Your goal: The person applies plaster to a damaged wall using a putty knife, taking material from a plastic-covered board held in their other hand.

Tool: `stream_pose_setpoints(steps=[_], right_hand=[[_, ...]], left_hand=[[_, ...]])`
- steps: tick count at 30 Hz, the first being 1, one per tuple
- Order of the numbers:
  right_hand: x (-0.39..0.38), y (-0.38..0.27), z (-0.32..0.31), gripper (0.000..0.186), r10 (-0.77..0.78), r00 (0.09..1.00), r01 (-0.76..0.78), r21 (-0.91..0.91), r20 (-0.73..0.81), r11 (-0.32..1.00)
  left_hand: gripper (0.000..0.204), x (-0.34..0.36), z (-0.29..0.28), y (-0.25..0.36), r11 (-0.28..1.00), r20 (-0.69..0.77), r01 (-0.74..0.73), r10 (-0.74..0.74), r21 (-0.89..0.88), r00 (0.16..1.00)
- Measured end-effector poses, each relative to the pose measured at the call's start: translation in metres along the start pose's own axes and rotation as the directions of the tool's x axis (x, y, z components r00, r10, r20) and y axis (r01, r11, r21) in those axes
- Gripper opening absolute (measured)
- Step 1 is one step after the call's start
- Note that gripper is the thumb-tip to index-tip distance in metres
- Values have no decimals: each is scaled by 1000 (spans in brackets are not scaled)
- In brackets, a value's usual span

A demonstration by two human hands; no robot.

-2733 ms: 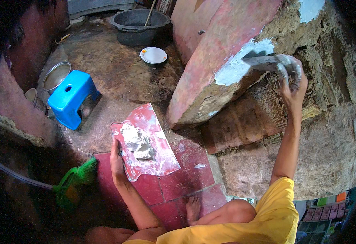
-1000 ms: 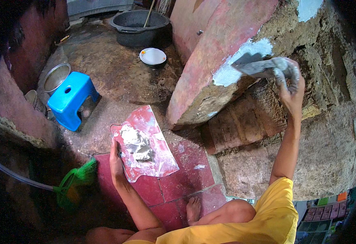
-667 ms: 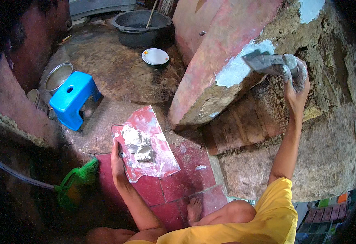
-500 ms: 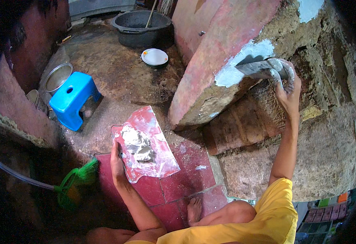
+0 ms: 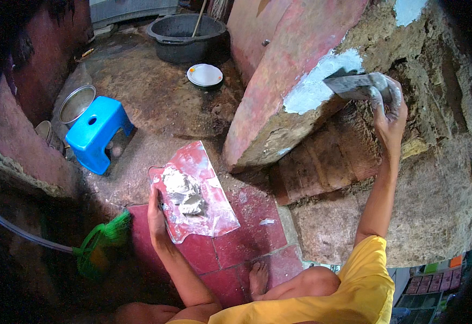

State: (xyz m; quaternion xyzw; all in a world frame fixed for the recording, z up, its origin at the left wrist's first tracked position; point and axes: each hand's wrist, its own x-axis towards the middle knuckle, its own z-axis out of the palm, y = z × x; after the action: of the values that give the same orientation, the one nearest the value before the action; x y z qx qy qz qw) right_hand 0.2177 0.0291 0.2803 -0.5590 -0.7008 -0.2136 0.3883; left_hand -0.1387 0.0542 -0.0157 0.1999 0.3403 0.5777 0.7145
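My left hand (image 5: 157,216) grips a red, paint-smeared board (image 5: 211,210) by its left edge, with a lumpy mound of whitish putty (image 5: 179,186) on it. At the upper right, my putty-coated right hand (image 5: 387,110) has its fingers wrapped round a grey flat-bladed scraper (image 5: 349,86). The blade lies at the lower right part of a fresh white patch (image 5: 314,81) on the crumbling wall edge (image 5: 295,129), beside faded pink paint (image 5: 263,102).
A blue stool (image 5: 106,113) stands left, beside a metal pot (image 5: 71,100). Behind are a plate (image 5: 205,74) and large grey tub (image 5: 182,51). Green mesh (image 5: 106,235) lies lower left. My bare foot (image 5: 258,278) rests on red tiles (image 5: 246,232); exposed rough masonry (image 5: 381,216) fills the right.
My right hand has shifted the scraper slightly back and forth over the white patch, most recently to the right. My left hand and the board have stayed nearly still.
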Motion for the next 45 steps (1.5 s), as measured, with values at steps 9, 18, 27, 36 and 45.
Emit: stream_pose_setpoints(steps=[9, 18, 27, 36, 45], right_hand=[[1, 0, -2, 25, -61, 997, 63, -67, 42, 996], [5, -7, -3, 22, -63, 988, 62, 12, 142, 998], [23, 6, -11, 31, -27, 998, 25, -25, -64, 999], [24, -22, -8, 26, -8, 1000, 8, 156, 1, 988], [37, -2, -11, 31, 13, 989, -6, 49, -148, 999]], left_hand=[[44, 0, 1, -1, 1000, -32, -3, 4, 20, 999], [43, 4, -7, -4, 1000, -21, 3, -3, -26, 1000], [42, -1, 4, 4, 998, -11, -20, 21, 64, 1000], [44, 0, 1, 0, 990, -25, -37, 41, 139, 999], [46, 1, -4, 0, 988, -12, -59, 62, 145, 998]])
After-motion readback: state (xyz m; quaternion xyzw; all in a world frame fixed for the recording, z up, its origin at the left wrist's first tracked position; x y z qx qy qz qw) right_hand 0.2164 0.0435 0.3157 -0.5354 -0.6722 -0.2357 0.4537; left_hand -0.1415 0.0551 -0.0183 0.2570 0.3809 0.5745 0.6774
